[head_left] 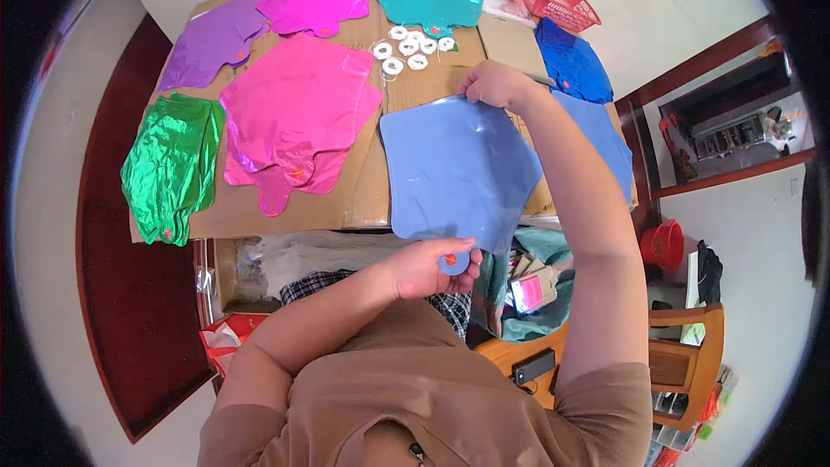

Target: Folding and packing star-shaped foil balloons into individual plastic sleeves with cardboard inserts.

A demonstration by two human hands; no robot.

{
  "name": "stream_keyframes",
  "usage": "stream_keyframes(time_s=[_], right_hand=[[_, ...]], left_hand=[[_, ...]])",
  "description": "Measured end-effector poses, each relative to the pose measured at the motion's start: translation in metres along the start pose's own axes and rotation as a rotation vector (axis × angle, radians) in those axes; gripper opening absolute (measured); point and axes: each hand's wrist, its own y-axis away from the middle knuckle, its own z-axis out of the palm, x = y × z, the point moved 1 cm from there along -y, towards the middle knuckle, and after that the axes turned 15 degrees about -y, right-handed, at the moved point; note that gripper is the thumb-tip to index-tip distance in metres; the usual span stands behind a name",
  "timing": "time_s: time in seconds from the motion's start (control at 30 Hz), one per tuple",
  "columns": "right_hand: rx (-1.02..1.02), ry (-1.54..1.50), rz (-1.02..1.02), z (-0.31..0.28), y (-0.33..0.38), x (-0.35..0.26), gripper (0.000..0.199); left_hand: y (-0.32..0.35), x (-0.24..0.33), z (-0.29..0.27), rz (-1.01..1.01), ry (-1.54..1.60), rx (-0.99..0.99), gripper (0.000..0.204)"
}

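A flat, uninflated light blue foil balloon (458,169) is stretched between my hands above the front edge of the cardboard-covered table. My left hand (430,268) is closed on its round tail tab, which carries an orange-red mark. At the far edge, my right hand (494,86) pinches the foil between thumb and fingers. More light blue balloons (598,134) lie partly behind my right forearm. Left of the held one are flat pink balloons (298,112). Several small white ribbon rolls (407,47) sit beyond it, some with loose ends.
Around the cardboard (359,195) lie green (173,160), purple (212,43), magenta (316,0), teal (428,0) and dark blue balloons (575,60). A red basket (560,2) stands at the back right. Below the front edge are an open drawer (229,281), a teal bag (545,320) and a wooden chair (683,363).
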Motion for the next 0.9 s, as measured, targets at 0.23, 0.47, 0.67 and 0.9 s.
stream_keyframes(time_s=[0.23, 0.47, 0.67, 0.9], right_hand=[[-0.002, 0.06, -0.027, -0.008, -0.017, 0.002, 0.03], [0.458, 0.75, -0.302, 0.004, 0.013, -0.041, 0.042], [-0.411, 0.545, -0.913, 0.061, 0.089, -0.107, 0.047], [-0.667, 1.049, -0.876, 0.124, 0.078, -0.096, 0.022]], left_hand=[[-0.005, 0.006, 0.009, 0.041, -0.085, 0.16, 0.024], [-0.013, 0.001, 0.005, 0.055, -0.048, 0.08, 0.026], [-0.008, 0.008, 0.021, 0.008, -0.044, 0.157, 0.025], [-0.014, 0.005, 0.024, 0.018, -0.057, 0.27, 0.023]])
